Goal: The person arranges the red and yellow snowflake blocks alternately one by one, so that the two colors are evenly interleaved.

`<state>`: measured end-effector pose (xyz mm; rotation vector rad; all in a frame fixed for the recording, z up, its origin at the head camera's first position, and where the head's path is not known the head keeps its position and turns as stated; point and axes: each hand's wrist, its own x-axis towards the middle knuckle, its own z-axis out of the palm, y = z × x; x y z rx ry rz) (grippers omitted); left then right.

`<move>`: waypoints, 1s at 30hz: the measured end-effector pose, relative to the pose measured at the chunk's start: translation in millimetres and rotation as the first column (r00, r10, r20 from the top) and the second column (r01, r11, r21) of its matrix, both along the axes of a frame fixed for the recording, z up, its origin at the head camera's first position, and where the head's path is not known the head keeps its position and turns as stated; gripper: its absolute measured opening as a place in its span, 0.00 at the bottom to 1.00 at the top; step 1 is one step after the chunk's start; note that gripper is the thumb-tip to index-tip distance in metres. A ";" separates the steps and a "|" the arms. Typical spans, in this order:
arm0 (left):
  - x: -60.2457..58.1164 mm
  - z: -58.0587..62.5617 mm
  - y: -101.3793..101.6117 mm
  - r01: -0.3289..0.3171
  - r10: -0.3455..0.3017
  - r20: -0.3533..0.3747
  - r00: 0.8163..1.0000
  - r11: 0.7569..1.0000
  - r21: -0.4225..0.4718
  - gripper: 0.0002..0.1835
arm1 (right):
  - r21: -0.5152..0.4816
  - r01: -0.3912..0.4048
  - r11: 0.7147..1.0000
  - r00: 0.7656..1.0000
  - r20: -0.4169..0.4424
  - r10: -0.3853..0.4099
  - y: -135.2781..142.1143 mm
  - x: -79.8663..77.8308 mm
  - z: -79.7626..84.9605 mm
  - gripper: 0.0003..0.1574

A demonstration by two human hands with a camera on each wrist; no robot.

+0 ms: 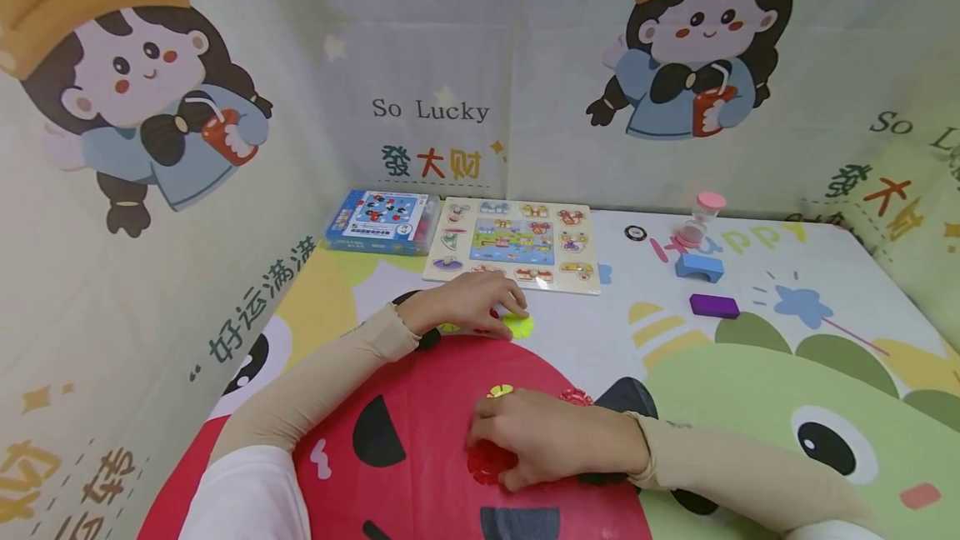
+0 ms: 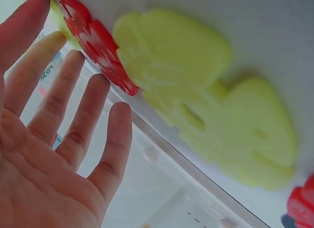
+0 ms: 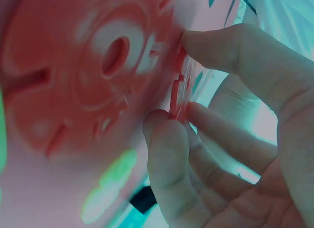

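My left hand (image 1: pixel 478 303) reaches over the far side of the table, fingers extended. Its fingertips are right at a yellow flower-shaped plastic disc (image 1: pixel 519 325). In the left wrist view the palm faces a red disc (image 2: pixel 98 46) and a large yellow disc (image 2: pixel 201 100), both apart from the fingers. Nearer the front, my right hand (image 1: pixel 551 438) pinches a red flower-shaped disc (image 3: pixel 180 85) by its edges, between thumb and fingers. Another red disc (image 3: pixel 93 80) lies close by in the right wrist view. A small yellow disc (image 1: pixel 500 391) shows just beyond the knuckles.
Behind the left hand lie a wooden picture puzzle board (image 1: pixel 517 273) and a boxed toy set (image 1: pixel 382 222). To the right stand a pink-capped sand timer (image 1: pixel 701 218), a blue arch block (image 1: pixel 699 267) and a purple block (image 1: pixel 714 306). Another red disc (image 1: pixel 576 397) lies beyond the right wrist.
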<state>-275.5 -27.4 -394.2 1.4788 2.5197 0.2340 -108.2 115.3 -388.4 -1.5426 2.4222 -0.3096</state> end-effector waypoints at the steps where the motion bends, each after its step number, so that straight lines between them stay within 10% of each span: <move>1: 0.2 0.1 -0.1 -0.003 0.003 -0.001 1.000 1.000 -0.003 0.25 | -0.003 -0.021 1.000 1.000 -0.018 0.021 0.6 1.3 0.1 0.26; 10: 0.6 1.0 -0.9 -0.002 0.002 0.017 1.000 1.000 0.002 0.25 | -0.065 -0.061 0.996 0.998 -0.017 0.060 4.0 -2.4 0.5 0.24; 16: -1.3 -0.6 0.4 0.007 -0.007 0.007 1.000 1.000 0.014 0.24 | -0.136 0.121 0.983 0.992 -0.005 -0.123 30.9 -23.7 10.4 0.24; 24: -2.0 0.4 2.0 0.011 -0.012 -0.016 1.000 1.000 -0.004 0.24 | -0.268 0.476 0.838 0.856 -0.080 -0.511 95.9 -97.4 5.6 0.24; 30: -1.5 0.8 0.3 0.020 -0.020 -0.013 1.000 1.000 -0.001 0.24 | -0.203 0.495 0.845 0.851 -0.083 -0.519 97.3 -110.8 -5.9 0.25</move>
